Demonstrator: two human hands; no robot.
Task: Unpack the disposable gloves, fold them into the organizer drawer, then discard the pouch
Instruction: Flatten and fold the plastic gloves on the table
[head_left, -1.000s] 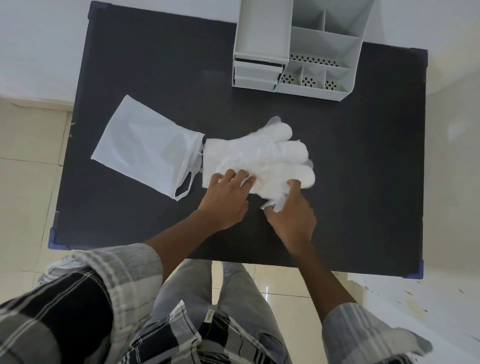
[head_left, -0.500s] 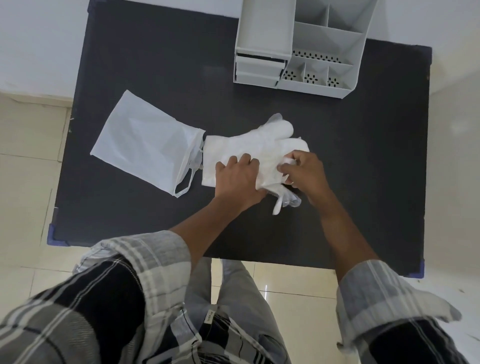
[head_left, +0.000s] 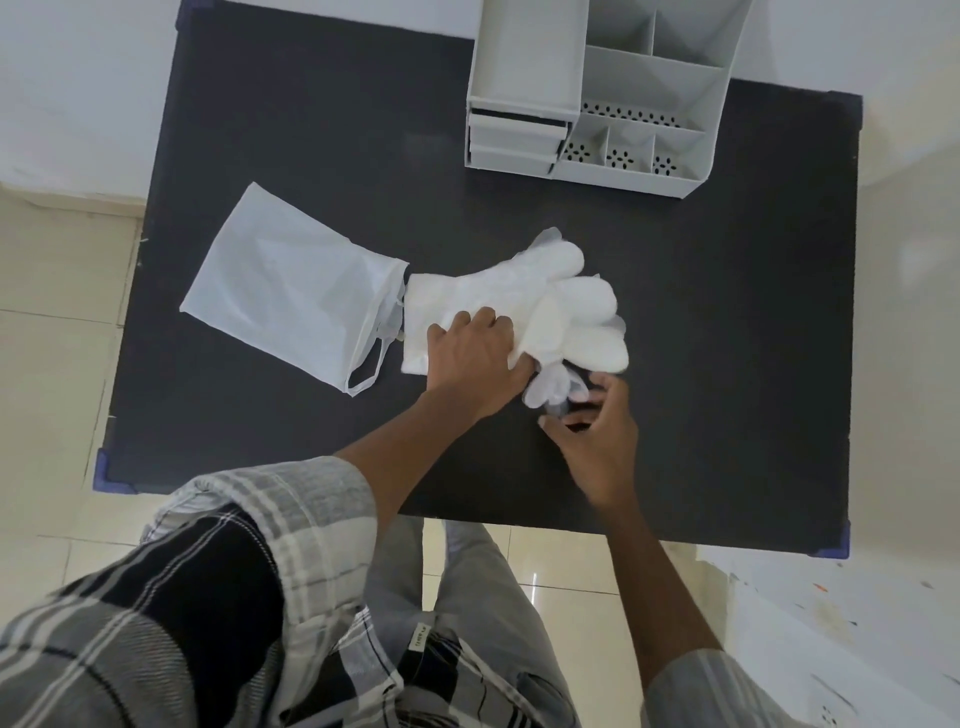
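Note:
A stack of white disposable gloves (head_left: 550, 301) lies flat in the middle of the black table (head_left: 311, 130), fingers pointing right. My left hand (head_left: 475, 358) presses down on the cuff part of the stack. My right hand (head_left: 592, 431) sits just below the glove fingers and pinches a translucent glove thumb flap (head_left: 545, 389). The empty white pouch (head_left: 291, 286) lies to the left of the gloves, its open mouth and drawstring facing them. The grey organizer (head_left: 597, 93) with its shut drawers (head_left: 514, 140) stands at the table's far edge.
The organizer has several open compartments (head_left: 623, 156) with perforated floors on its right side. Tiled floor shows to the left and below the table's near edge. A white surface (head_left: 857, 623) lies at the lower right.
My right hand has drawn back from the top of the glove fingers toward me, down to the thumb flap. The glove fingers, folded over a moment ago, lie spread flat again. My left hand stayed pressing.

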